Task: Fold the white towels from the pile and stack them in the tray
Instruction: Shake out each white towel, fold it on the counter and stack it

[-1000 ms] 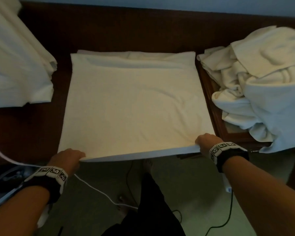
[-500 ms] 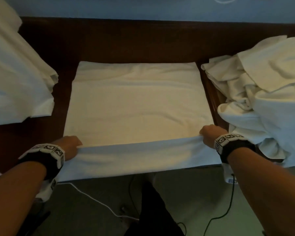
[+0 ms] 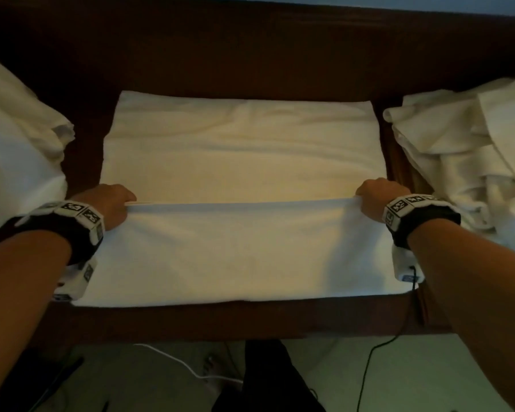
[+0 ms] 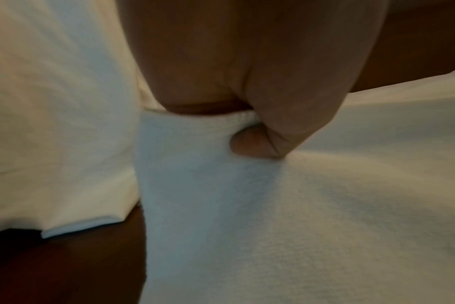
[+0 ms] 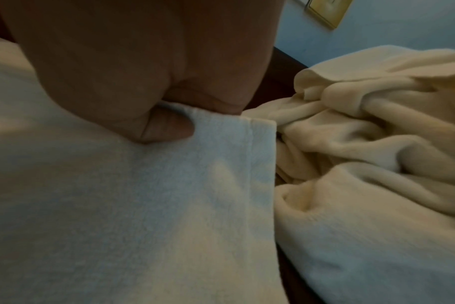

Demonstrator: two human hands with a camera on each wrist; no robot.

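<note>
a white towel (image 3: 244,162) lies spread flat on a dark wooden table (image 3: 250,321); the left hand (image 3: 109,205) and right hand (image 3: 375,200) each pinch a corner of its near edge and hold it taut over the middle — likely so the fold lands straight. the unfolded towel pile (image 3: 464,156) sits just right, more white cloth (image 3: 15,156) left — pale blue wall (image 3: 428,3) behind; no tray is visible.
</note>
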